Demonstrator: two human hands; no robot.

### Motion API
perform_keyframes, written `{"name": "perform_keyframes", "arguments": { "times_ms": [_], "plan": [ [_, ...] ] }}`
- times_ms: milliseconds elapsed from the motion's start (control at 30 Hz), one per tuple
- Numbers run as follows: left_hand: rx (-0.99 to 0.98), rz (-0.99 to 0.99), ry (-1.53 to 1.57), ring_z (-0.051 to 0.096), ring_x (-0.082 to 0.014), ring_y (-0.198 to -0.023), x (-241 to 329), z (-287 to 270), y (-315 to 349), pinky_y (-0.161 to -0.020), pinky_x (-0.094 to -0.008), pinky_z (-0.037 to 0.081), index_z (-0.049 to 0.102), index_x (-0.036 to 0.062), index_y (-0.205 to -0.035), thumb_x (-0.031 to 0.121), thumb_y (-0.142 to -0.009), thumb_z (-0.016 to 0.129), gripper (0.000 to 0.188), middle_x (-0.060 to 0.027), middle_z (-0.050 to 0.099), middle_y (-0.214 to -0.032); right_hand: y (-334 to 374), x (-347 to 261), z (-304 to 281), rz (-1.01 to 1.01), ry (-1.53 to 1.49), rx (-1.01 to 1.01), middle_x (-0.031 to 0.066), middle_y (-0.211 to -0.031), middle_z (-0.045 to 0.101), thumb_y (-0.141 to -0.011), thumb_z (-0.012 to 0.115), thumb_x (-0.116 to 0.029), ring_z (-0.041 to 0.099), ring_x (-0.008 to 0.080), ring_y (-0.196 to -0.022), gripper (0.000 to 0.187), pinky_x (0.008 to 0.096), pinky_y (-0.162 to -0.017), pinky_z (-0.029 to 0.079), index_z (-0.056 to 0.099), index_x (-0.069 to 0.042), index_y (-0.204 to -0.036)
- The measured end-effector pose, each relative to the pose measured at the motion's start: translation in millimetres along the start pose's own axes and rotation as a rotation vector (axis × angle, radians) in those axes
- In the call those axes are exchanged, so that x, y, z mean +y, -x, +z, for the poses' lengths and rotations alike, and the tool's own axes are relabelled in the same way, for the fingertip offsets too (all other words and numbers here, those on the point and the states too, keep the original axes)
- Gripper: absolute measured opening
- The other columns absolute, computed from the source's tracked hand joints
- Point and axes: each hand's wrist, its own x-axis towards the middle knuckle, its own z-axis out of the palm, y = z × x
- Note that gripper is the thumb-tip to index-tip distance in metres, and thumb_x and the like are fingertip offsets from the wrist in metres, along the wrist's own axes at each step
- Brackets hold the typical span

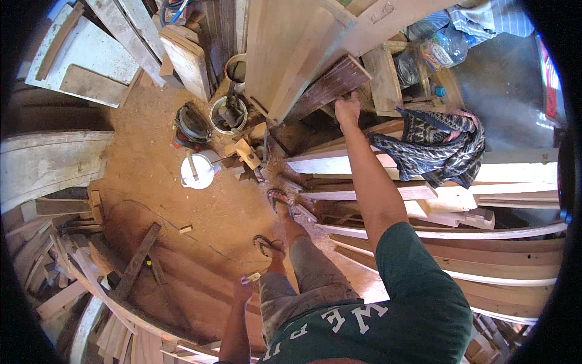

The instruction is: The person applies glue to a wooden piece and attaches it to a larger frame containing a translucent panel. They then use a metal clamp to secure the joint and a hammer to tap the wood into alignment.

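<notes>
My right arm stretches out to a dark reddish-brown board [327,88], which leans beside tall pale planks [285,54]. At its lower edge my right hand [347,111] is closed on it, the fingers partly hidden. My left hand [243,291] hangs low beside my left leg, closed around a small yellowish piece [251,278] whose kind I cannot make out. Just right of my right hand stands a wooden crate-like frame [383,82]. A black-and-white patterned cloth [433,142] drapes over the stacked timber near my right forearm.
Stacked boards [503,258] fill the right side. On the sandy floor [151,176] stand a white bucket [200,171], a bucket with tools [228,115] and a dark round container [193,123]. A wooden piece [247,153] lies near my feet; a plastic bottle [445,48] is at far right.
</notes>
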Motion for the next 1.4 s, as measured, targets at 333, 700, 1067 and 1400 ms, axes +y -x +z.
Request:
{"name": "perform_keyframes", "arguments": {
  "times_ms": [333,700,1067,1400],
  "plan": [
    [-0.083,-0.043,0.393,0.064,-0.015,-0.094,27.6,33.5,-4.2,-0.085,-0.0308,0.053,0.051,-0.0004,-0.136,0.01,-0.094,0.063,0.045,-0.0086,0.067,-0.107,-21.6,17.5,-33.6,0.041,0.004,-0.386,0.0169,-0.115,0.071,-0.084,0.074,-0.021,0.067,0.0269,-0.101,0.047,0.0383,-0.092,0.049,0.063,0.008,-0.119],
    [0.006,-0.004,0.537,0.062,-0.0199,-0.108,34.3,12.4,4.1,-0.096,-0.0349,0.05,0.048,0.0017,-0.141,0.013,-0.097,0.064,0.048,-0.0118,0.066,-0.117,8.6,32.1,-24.1,0.022,-0.479,-0.424,0.002,-0.071,0.065,-0.09,0.071,-0.017,0.061,0.0122,-0.071,0.026,0.0309,-0.072,0.048,0.061,-0.007,-0.069],
    [-0.039,-0.047,0.428,0.066,-0.0202,-0.1,-24.5,27.4,32.3,-0.095,-0.0343,0.051,0.053,0.0023,-0.134,0.022,-0.097,0.066,0.044,-0.0094,0.068,-0.114,94.5,-25.8,-54.3,-0.152,-0.252,-0.662,0.0021,-0.066,0.062,-0.092,0.07,-0.021,0.057,0.0114,-0.067,0.032,0.0297,-0.068,0.046,0.061,-0.005,-0.066],
    [-0.217,0.013,0.907,0.067,-0.0224,-0.101,139.4,22.4,56.7,-0.089,-0.0372,0.053,0.051,0.0025,-0.139,0.033,-0.101,0.059,0.049,-0.0108,0.068,-0.118,238.6,-105.1,-95.1,-0.443,-0.118,-0.9,0.0072,-0.065,0.057,-0.091,0.07,-0.018,0.054,0.0132,-0.069,0.029,0.0333,-0.068,0.046,0.06,0.001,-0.072]
  ]
}}
